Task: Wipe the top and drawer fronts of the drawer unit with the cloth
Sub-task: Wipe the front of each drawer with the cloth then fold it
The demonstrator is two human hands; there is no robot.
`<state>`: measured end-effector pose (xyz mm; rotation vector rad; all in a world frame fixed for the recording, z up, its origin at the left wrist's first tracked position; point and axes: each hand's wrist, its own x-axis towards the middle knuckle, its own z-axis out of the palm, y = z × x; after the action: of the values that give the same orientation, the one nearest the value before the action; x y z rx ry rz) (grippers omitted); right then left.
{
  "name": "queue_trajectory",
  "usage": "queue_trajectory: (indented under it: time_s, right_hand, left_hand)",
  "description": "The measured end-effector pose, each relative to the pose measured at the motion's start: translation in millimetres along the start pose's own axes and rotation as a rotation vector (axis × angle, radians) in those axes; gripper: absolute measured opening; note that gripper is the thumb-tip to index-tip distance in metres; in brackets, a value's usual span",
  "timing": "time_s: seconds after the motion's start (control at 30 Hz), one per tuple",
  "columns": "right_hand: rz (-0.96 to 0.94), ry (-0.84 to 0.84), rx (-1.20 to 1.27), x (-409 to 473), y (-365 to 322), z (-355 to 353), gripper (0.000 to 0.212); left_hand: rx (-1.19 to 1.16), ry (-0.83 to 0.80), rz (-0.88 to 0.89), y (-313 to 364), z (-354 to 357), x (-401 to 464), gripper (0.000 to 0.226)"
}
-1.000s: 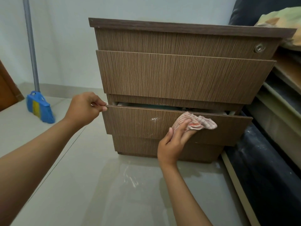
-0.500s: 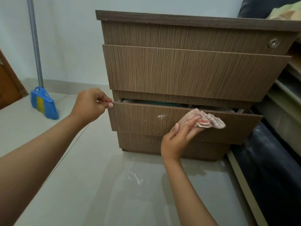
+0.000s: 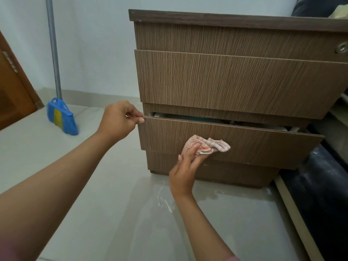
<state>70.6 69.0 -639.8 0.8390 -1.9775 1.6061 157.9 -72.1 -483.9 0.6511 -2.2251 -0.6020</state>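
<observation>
The brown wood-grain drawer unit (image 3: pixel 235 81) stands on the pale tiled floor (image 3: pixel 122 213), straight ahead of both hands. Its lowest drawer (image 3: pixel 254 146) is pulled slightly out, a dark gap showing along its top edge; what lies inside is too dim to make out. Right of the right hand, a dark padded surface (image 3: pixel 320 194) runs close beside the unit. Far left of the left hand, a wooden door (image 3: pixel 13 95) meets the wall. Between that door and the left hand, a blue broom (image 3: pixel 60 117) with a grey pole leans against the wall, well apart from the unit. The left hand (image 3: pixel 118 121) pinches the top left corner of the pulled-out drawer front between thumb and fingers. The right hand (image 3: pixel 185 170) grips a crumpled pink striped cloth (image 3: pixel 207 146) and presses it against that drawer front, just above its fingers. A round lock (image 3: pixel 341 48) sits far up and right of it.
</observation>
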Motion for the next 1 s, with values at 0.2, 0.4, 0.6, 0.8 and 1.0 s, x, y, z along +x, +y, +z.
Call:
queue_trajectory:
  time_s: [0.2, 0.4, 0.6, 0.8, 1.0]
  right_hand:
    - [0.078, 0.166, 0.000, 16.0, 3.5, -12.0, 0.064]
    - [0.038, 0.175, 0.110, 32.4, -31.7, 7.6, 0.062]
    - [-0.016, 0.071, 0.116, 17.5, -58.7, 49.4, 0.053]
    - [-0.027, -0.062, 0.032, -16.2, -40.3, 73.4, 0.067]
    - [-0.042, 0.052, -0.022, -12.1, -27.4, 53.1, 0.064]
  left_hand:
    - [-0.018, -0.017, -0.004, 0.2, -1.7, 0.7, 0.012]
    - [-0.061, -0.021, -0.025, -3.0, -0.8, 1.3, 0.011]
    - [-0.100, -0.016, -0.025, -6.1, 0.4, 2.0, 0.011]
    - [-0.143, -0.029, -0.025, -8.2, 0.0, 3.2, 0.011]
    - [-0.194, -0.073, -0.042, -8.8, -3.7, 4.5, 0.014]
